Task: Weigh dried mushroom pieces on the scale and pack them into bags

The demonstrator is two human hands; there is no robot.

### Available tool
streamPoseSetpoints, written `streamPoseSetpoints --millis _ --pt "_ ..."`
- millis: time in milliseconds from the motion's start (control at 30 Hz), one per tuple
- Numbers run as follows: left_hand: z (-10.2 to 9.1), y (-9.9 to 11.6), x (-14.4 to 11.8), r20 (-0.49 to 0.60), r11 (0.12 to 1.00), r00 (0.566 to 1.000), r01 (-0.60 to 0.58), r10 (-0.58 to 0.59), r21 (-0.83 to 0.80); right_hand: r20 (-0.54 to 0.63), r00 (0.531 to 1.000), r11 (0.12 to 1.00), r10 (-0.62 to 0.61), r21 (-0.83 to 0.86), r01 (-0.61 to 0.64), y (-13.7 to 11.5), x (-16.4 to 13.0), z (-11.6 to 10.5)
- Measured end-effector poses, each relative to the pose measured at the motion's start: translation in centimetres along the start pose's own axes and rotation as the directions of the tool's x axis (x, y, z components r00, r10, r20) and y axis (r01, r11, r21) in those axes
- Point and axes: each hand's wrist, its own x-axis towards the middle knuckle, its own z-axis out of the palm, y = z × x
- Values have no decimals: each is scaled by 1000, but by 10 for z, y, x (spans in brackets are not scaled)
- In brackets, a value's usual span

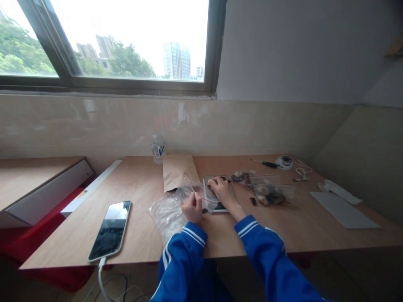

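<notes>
Under right hand (pixel 222 189), device (pixel 218 193) lengthwise away.

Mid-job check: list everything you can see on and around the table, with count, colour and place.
phone: 1, dark screen, table front left, cable plugged in
water bottle: 1, clear, by the wall
paper envelope: 1, brown, table middle back
zip bags: several, clear, around the hands
device: 1, dark, flat under the right hand
screwdriver: 1, green handle, back right
white sheet: 1, far right
left hand: pinching a zip bag
right hand: resting on the device
</notes>
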Motion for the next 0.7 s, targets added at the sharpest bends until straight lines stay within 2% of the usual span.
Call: streamPoseSetpoints --millis 267,367,433,567,700 --pt "1 -2 -1 7 1000 1000 23 -23 -12 -38 999 998 22 63 -19 3 0 0" --pt "2 -2 -1 8 1000 1000 17 -17 -3 -37 999 986 23 167 -17 4 1 0" --pt "1 -1 -1 10 1000 1000 10 -10 9 -61 995 958 76 282 -55 4 1 -2" --pt "1 -1 0 22 1000 1000 0 0 21 -159 954 838 256 529 -137 -4 5 -16" --pt "2 -2 0 30 999 999 -12 11 33 -175 882 644 438 746 -172 -24 14 -47"
